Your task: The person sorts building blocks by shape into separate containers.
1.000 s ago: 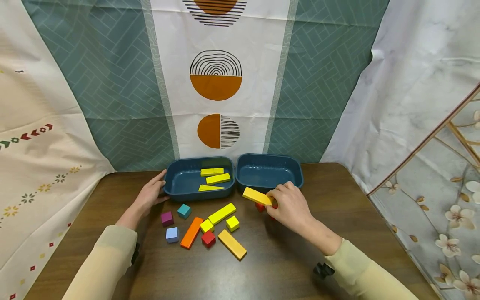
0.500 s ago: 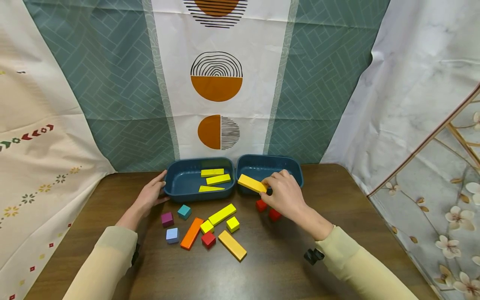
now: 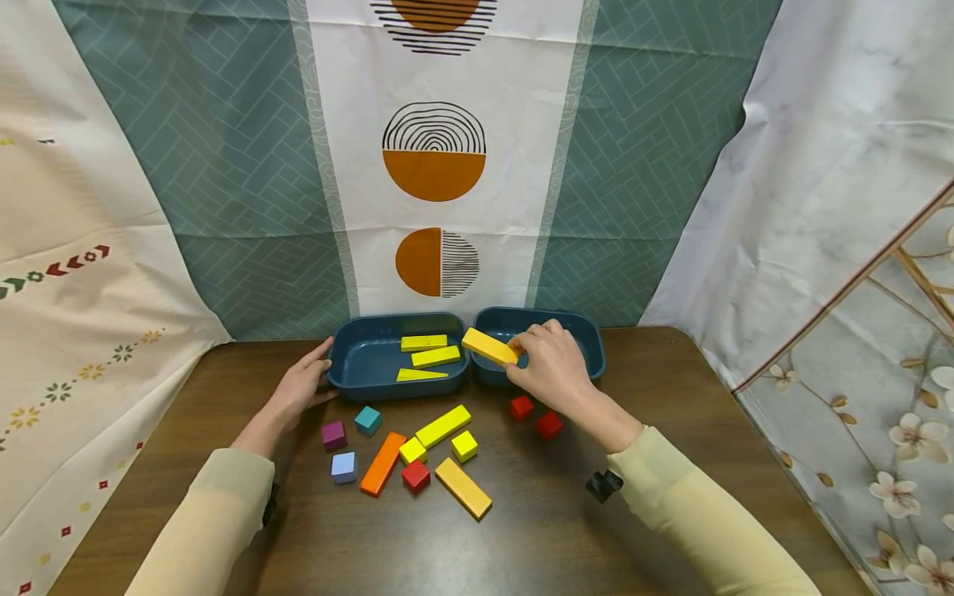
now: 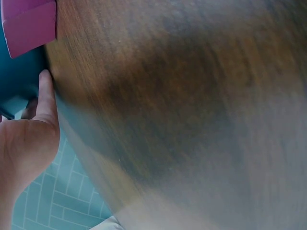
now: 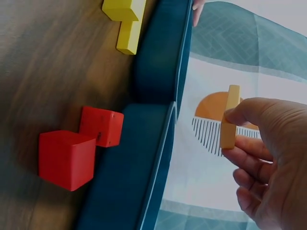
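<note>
The right hand [image 3: 553, 364] pinches the near, right end of a golden-yellow block [image 3: 488, 346] between thumb and fingertips, so the block's long axis slants away to the left, its free end reaching toward the seam where the 2 trays meet. The block is in the air at the left part of the right tray [image 3: 537, 311], clear of the rim in the right wrist view, though its exact height is hard to judge. The left hand [image 3: 300, 385] is much farther off: its fingers, looking straight and relaxed, rest against the outer end of the left tray [image 3: 361, 366], which holds 3 yellow blocks [image 3: 436, 357]. Below the right hand, nearer the person, 2 red cubes [image 3: 549, 425] sit on the desk [image 3: 566, 521].
</note>
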Demonstrator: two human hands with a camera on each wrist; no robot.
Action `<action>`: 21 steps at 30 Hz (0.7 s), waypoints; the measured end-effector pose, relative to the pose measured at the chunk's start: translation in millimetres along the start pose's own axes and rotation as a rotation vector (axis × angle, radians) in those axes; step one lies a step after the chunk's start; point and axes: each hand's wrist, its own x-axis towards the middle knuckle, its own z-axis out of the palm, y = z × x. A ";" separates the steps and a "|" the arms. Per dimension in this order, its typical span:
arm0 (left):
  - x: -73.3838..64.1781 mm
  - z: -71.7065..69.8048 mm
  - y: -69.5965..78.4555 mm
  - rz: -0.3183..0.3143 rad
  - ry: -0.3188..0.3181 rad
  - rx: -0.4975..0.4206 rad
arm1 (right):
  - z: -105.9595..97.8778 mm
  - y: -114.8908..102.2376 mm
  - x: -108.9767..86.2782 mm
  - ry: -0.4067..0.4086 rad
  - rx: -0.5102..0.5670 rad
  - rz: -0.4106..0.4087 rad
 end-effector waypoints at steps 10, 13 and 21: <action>1.6 -1.3 -0.9 -0.010 -0.006 -0.010 | 4.7 -2.8 17.1 -0.030 0.013 0.016; 0.8 -1.2 -0.1 -0.004 -0.006 -0.006 | 5.6 -4.2 22.8 -0.035 0.016 0.019; -3.3 0.6 2.0 0.002 0.001 0.003 | 9.4 -11.8 35.5 -0.038 0.007 0.017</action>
